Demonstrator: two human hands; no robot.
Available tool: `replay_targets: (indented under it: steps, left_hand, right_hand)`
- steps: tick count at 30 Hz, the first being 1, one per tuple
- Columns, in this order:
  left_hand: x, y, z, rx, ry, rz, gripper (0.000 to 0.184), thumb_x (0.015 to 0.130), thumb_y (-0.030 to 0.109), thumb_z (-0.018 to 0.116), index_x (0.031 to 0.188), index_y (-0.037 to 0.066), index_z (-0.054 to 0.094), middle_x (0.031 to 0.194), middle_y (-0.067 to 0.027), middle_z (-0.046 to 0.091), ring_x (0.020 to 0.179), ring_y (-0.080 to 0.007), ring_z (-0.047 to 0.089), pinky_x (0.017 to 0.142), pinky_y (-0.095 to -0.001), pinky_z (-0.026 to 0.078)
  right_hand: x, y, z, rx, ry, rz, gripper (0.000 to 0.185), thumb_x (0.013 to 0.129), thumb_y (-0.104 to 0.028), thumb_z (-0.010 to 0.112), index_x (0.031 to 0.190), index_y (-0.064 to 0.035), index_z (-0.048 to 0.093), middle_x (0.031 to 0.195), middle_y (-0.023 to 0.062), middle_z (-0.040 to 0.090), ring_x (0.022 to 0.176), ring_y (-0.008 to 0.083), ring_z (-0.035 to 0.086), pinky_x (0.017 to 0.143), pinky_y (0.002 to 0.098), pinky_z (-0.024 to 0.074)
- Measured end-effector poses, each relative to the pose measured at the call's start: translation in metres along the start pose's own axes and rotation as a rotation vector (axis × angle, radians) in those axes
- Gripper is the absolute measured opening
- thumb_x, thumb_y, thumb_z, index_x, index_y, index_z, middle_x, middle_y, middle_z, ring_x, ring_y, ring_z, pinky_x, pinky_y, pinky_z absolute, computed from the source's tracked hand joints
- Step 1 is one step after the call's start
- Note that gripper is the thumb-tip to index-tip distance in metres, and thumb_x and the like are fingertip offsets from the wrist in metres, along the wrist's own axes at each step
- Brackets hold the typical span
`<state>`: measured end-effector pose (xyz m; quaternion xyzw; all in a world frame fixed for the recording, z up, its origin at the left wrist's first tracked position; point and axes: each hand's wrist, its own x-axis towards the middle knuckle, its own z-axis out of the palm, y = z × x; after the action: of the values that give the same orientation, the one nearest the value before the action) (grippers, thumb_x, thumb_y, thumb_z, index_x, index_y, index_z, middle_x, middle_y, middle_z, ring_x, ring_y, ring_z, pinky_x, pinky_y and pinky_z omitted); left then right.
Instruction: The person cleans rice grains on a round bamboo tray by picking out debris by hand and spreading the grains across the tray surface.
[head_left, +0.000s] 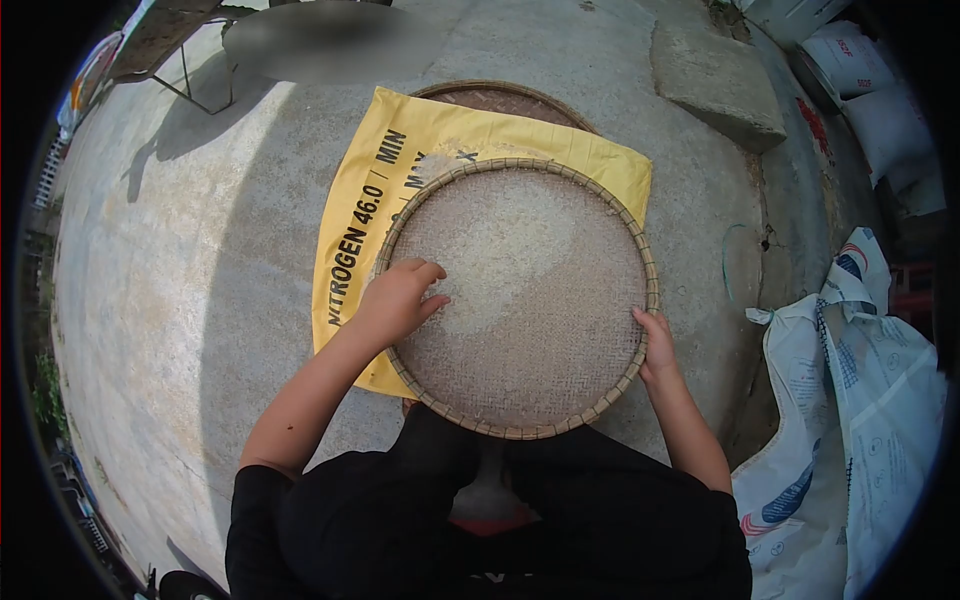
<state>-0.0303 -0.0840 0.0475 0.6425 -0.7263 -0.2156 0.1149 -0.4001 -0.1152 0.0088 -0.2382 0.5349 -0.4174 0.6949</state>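
Showing, at left, an outdoor concrete floor [260, 330], part sunlit, part shaded. Next, a yellow sack [380, 160] reading "NITROGEN 46.0 / MIN" in black, partly covered by a round woven tray [540, 380] in front of the lap. Reaching over the left rim with the left hand [400, 298], thumb and fingers apart beside pale grains [500, 270]. Clamping the right rim with the right hand [656, 345]. Far right, white sacks [890, 410], print too small to read.
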Motion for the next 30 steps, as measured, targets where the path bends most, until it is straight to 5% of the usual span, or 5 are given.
replay_targets:
  steps: [2, 18, 22, 24, 30]
  left_hand:
    - [0.012, 0.014, 0.008, -0.022, 0.082, 0.173, 0.028, 0.074, 0.022, 0.067, 0.095, 0.009, 0.056, 0.094, -0.0085, 0.057, 0.092, -0.0273, 0.055, 0.076, -0.0353, 0.047]
    - [0.022, 0.021, 0.035, -0.121, -0.112, 0.141, 0.011, 0.075, 0.012, 0.063, 0.080, 0.005, 0.056, 0.078, -0.0104, 0.058, 0.078, -0.0287, 0.057, 0.068, -0.0373, 0.046]
    - [-0.002, -0.008, -0.012, -0.312, 0.115, -0.111, 0.009, 0.077, 0.006, 0.063, 0.082, 0.002, 0.057, 0.073, -0.0089, 0.058, 0.064, -0.0188, 0.056, 0.059, -0.0309, 0.044]
    - [-0.015, -0.032, -0.027, -0.285, 0.150, -0.336, 0.012, 0.076, 0.008, 0.064, 0.084, 0.001, 0.058, 0.074, -0.0121, 0.060, 0.067, -0.0235, 0.059, 0.060, -0.0321, 0.046]
    - [-0.028, -0.067, 0.002, -0.116, 0.314, -0.291, 0.012, 0.077, 0.008, 0.062, 0.086, 0.001, 0.060, 0.078, -0.0127, 0.061, 0.068, -0.0246, 0.060, 0.063, -0.0333, 0.048]
  right_hand:
    - [-0.001, -0.001, 0.003, 0.005, -0.008, 0.005, 0.038, 0.083, -0.013, 0.054, 0.113, 0.0050, 0.042, 0.108, 0.0160, 0.054, 0.096, 0.0245, 0.056, 0.083, 0.0364, 0.0461]
    - [-0.001, 0.002, 0.005, 0.042, -0.043, 0.050, 0.038, 0.084, -0.014, 0.052, 0.115, 0.0064, 0.043, 0.109, 0.0159, 0.054, 0.098, 0.0250, 0.056, 0.086, 0.0363, 0.0449]
    - [0.002, 0.008, -0.003, 0.054, -0.008, 0.036, 0.039, 0.084, -0.014, 0.052, 0.116, 0.0069, 0.042, 0.110, 0.0164, 0.054, 0.098, 0.0248, 0.056, 0.086, 0.0358, 0.0447]
    - [0.001, 0.009, -0.006, 0.075, -0.003, 0.040, 0.039, 0.084, -0.013, 0.052, 0.116, 0.0069, 0.042, 0.110, 0.0166, 0.054, 0.098, 0.0248, 0.056, 0.086, 0.0358, 0.0447]
    - [-0.002, 0.002, -0.003, 0.059, 0.023, 0.025, 0.040, 0.083, -0.014, 0.053, 0.116, 0.0074, 0.042, 0.110, 0.0170, 0.054, 0.098, 0.0253, 0.055, 0.086, 0.0361, 0.0447]
